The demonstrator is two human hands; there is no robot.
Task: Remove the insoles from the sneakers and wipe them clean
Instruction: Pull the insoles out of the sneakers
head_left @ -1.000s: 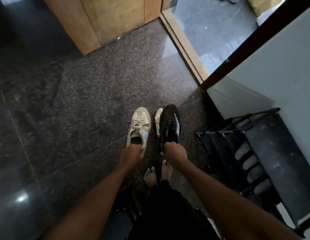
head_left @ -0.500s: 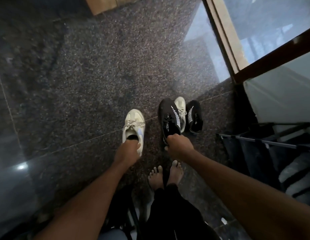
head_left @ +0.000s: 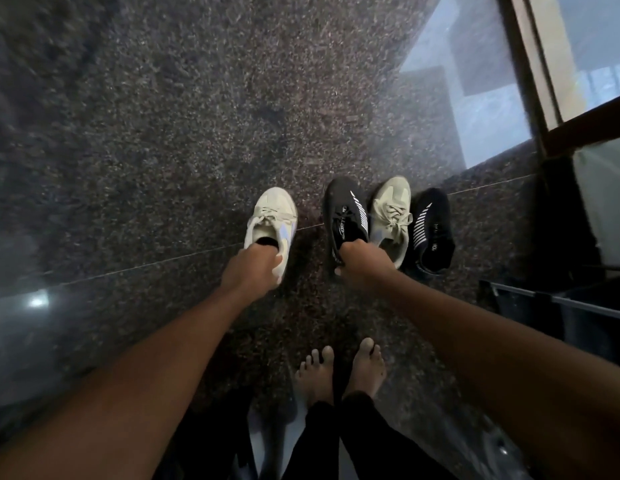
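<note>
Arms (head_left: pixel 145 375) stretch down, left grip (head_left: pixel 254 268) holding beige sneaker (head_left: pixel 272 216) by heel, right grip (head_left: pixel 365 268) holding black sneaker (head_left: pixel 346 216).

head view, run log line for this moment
left hand: grips beige sneaker | right hand: grips black sneaker | other beige sneaker, other black sneaker: on floor | insoles: none out

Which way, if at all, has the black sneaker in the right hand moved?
Yes, leftward: the black sneaker earlier overlapped the resting beige sneaker; now it sits beside that shoe, on its left.
</note>
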